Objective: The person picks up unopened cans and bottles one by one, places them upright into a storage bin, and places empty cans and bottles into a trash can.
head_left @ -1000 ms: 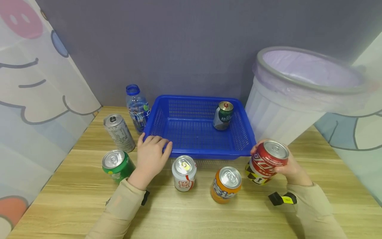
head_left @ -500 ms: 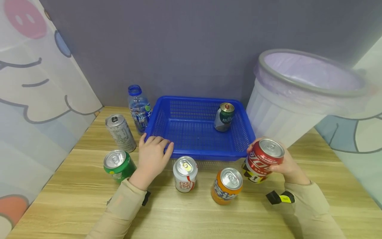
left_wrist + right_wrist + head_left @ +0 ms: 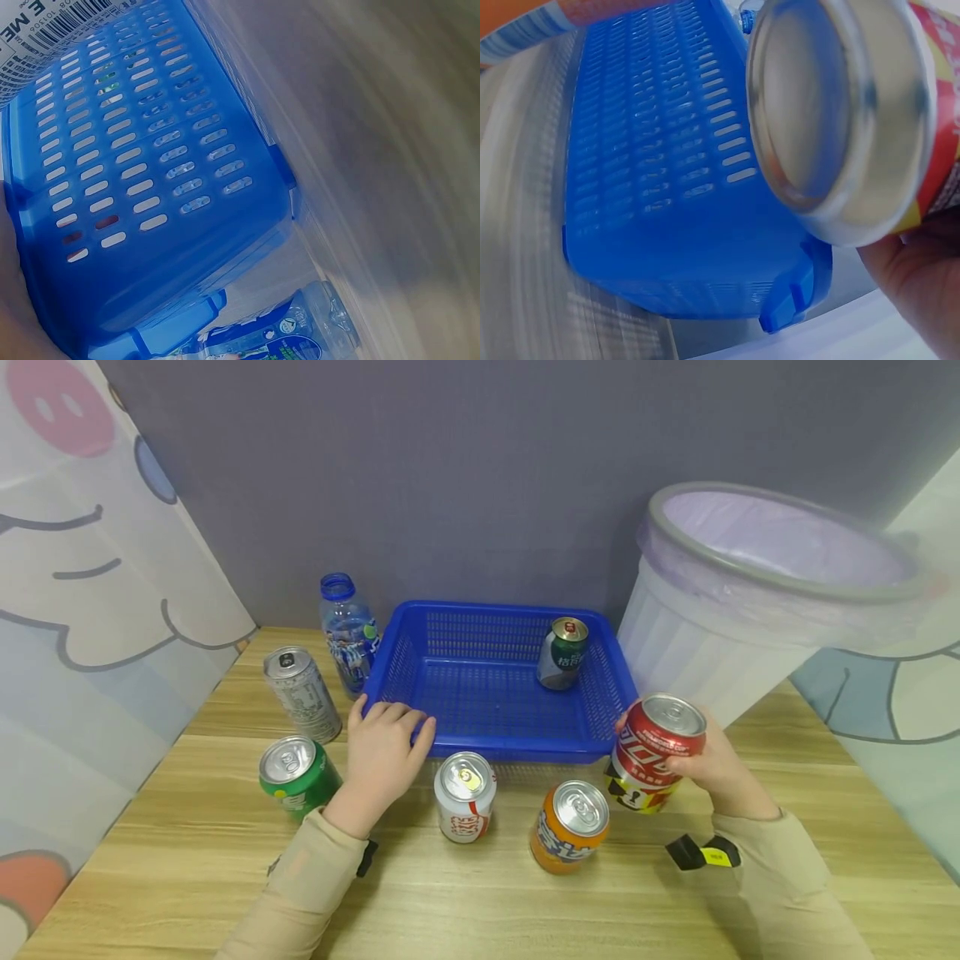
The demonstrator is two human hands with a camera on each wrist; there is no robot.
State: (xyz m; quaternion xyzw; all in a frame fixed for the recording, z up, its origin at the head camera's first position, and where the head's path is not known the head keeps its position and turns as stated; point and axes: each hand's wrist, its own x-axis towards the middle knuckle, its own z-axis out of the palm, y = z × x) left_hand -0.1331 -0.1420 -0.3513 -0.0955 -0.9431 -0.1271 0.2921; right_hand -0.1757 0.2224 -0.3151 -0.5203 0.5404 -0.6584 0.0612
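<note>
My right hand (image 3: 708, 764) grips a red cola can (image 3: 656, 747) at the right front corner of the blue plastic basket (image 3: 480, 747). The can is tilted, and its silver base (image 3: 802, 105) shows in the right wrist view, off the table beside the basket wall. My left hand (image 3: 386, 760) holds the basket's left front corner, fingers bent over the rim; their tips are hidden. A green can (image 3: 561, 652) stands inside the basket at the back right. In front of the basket are a white can (image 3: 465, 797) and an orange soda can (image 3: 568, 827), both upright.
Left of the basket stand a green soda can (image 3: 300, 781), a silver-grey can (image 3: 303, 693) and an uncapped clear bottle (image 3: 348, 639) with a blue neck. A tall white bin (image 3: 697, 643) with a purple liner rises at the right. A grey panel (image 3: 450, 485) backs the wooden table.
My right hand has lifted the red cola can slightly and carried it left, nearer the basket's right front corner. My left hand keeps its place on the basket.
</note>
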